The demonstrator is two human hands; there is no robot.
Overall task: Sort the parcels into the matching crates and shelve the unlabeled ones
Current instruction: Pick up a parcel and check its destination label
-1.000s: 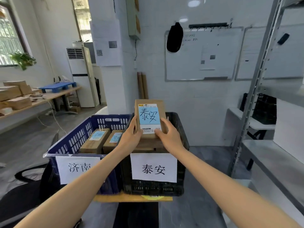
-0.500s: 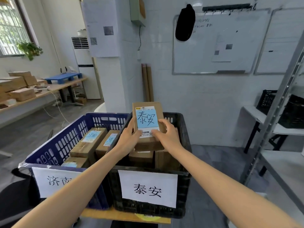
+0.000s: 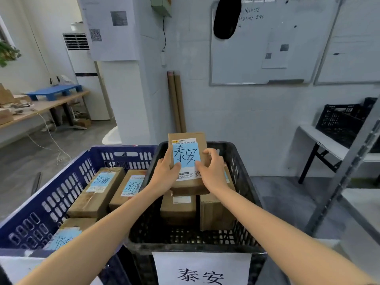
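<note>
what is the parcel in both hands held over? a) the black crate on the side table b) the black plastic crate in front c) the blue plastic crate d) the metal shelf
b: the left hand and right hand hold the brown cardboard parcel with the blue note inside the rim of the black plastic crate, above the stacked cardboard parcels already in it.

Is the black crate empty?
Not empty: brown parcels sit inside the black crate, beneath the labelled parcel.

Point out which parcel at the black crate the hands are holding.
The top parcel with the blue 泰安 note, gripped by the left hand and right hand; the other two parcels lie beneath it.
</note>
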